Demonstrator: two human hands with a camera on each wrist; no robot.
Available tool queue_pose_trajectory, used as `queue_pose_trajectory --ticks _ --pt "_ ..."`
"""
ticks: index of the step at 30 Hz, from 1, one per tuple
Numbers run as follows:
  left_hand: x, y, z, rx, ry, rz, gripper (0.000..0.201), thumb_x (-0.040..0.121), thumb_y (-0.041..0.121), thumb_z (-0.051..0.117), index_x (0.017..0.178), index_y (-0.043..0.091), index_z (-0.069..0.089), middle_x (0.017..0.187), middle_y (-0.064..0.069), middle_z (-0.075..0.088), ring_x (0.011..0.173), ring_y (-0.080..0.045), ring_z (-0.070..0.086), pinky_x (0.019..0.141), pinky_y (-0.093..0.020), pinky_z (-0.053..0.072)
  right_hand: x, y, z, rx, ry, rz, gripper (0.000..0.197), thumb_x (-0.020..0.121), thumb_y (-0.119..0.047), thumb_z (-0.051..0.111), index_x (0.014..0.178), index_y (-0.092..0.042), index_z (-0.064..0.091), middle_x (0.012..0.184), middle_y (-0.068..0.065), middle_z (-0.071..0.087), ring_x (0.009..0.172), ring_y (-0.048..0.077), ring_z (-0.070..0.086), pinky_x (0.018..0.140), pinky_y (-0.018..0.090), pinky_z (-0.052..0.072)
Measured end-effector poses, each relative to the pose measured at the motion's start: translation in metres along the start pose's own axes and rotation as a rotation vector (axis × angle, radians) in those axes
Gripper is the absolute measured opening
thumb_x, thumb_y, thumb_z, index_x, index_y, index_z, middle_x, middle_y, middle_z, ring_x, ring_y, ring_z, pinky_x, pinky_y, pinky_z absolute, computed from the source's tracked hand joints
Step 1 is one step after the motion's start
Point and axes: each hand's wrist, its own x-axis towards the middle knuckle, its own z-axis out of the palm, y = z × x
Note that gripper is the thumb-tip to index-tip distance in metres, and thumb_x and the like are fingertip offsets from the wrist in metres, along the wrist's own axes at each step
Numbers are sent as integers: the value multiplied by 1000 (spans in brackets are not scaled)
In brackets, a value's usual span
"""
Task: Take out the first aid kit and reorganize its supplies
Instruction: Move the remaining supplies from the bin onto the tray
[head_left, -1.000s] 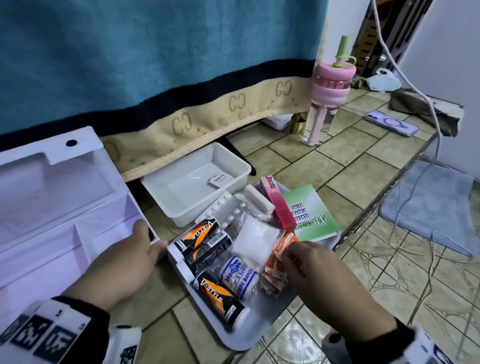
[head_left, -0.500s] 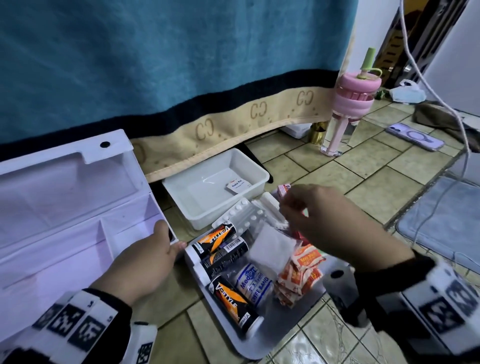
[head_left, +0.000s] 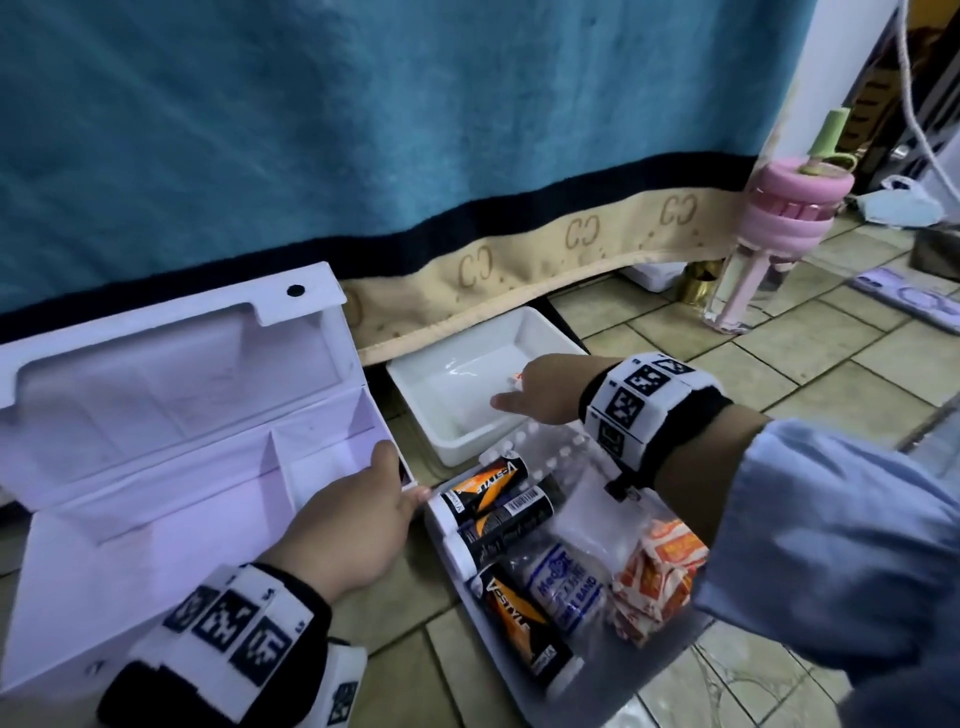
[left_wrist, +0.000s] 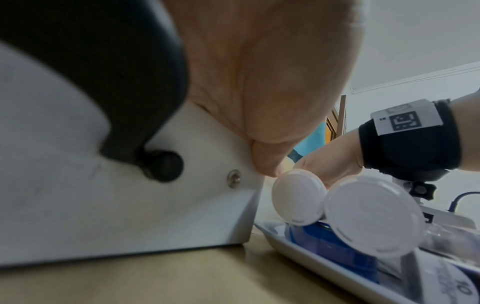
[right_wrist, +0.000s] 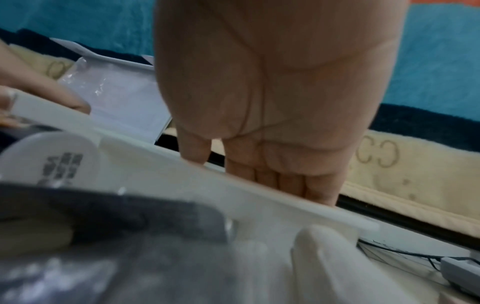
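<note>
The white first aid kit box (head_left: 156, 467) lies open on the floor at the left. My left hand (head_left: 395, 483) grips its right end wall, fingers inside and thumb outside; the wrist view shows the thumb (left_wrist: 270, 170) on the box corner. A grey tray (head_left: 519, 691) holds three black-and-orange tubes (head_left: 483, 480), a crepe bandage roll (head_left: 566, 587), orange sachets (head_left: 654, 577), a gauze bag (head_left: 592, 514) and blister packs (head_left: 556, 452). My right hand (head_left: 519, 395) reaches into the white tub (head_left: 467, 374). Its fingers (right_wrist: 293, 183) are straight, with their tips hidden behind the rim.
A teal blanket with a beige hem (head_left: 363, 130) hangs behind the box and tub. A pink bottle (head_left: 769, 234) stands at the back right, with a phone (head_left: 914, 299) beyond it. The floor is tiled. My right forearm covers the tray's right side.
My right hand has left the tray and moved forward into the white tub. The red box it was lifting is no longer in sight. My left hand has stayed on the kit box.
</note>
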Motion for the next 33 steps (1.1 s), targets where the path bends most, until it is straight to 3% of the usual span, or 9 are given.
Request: queue_pose_trajectory --ticks 3,8,10,12,15,17,21,24,33 --pt "0 -1 1 -3 0 7 28 98 41 35 85 18 24 62 0 40 57 -18 40 52 -33 28 -4 3 -5 -11 101 0 50 98 -38 40 57 -11 40 63 3 44 70 21 48 67 28 37" --pt "1 -1 1 8 9 12 29 98 41 35 84 19 24 63 -1 42 58 -19 43 55 -34 31 -7 10 -12 -5 244 60 41 93 -17 50 54 -5 42 56 5 36 52 17 37 44 24 27" --pt "1 -2 2 1 8 12 28 98 41 35 85 18 24 63 -1 42 59 -19 44 56 -34 32 -10 15 -17 52 327 66 26 90 -12 50 77 4 64 65 12 55 65 27 54 52 26 43" --pt "1 -2 2 0 7 12 28 98 40 35 85 18 24 63 -1 43 59 -19 44 55 -34 32 -17 21 -23 108 378 62 23 88 -10 53 102 -1 69 95 15 68 88 31 64 73 35 56" --pt "1 -1 1 11 4 11 28 98 40 34 84 18 24 63 -1 43 58 -19 44 54 -33 31 -36 29 -33 135 429 8 29 85 -10 58 63 -28 56 70 -1 54 71 22 54 55 27 45" --pt "1 -1 1 9 1 5 29 98 40 34 83 19 23 62 -1 42 57 -18 43 53 -32 30 -57 33 -42 126 444 -17 42 84 -16 63 52 -24 37 60 -3 43 62 21 44 50 24 35" --pt "0 -1 1 9 -1 -8 29 98 41 35 84 18 24 62 -1 42 57 -18 42 50 -31 29 -106 45 -47 44 372 -62 28 83 -28 64 67 -9 53 78 13 62 70 30 56 65 37 47" --pt "0 -1 1 11 0 -7 29 98 41 35 84 18 24 62 -2 42 57 -18 42 50 -31 28 -132 50 -32 -31 316 -32 29 83 -38 62 94 -11 65 99 9 68 89 27 64 79 44 53" --pt "-2 1 -1 8 2 -5 29 98 41 34 83 18 25 60 0 39 55 -18 40 51 -31 27 -144 33 31 -45 -43 -112 46 83 -48 60 123 -26 56 127 -11 54 113 13 55 97 32 46"
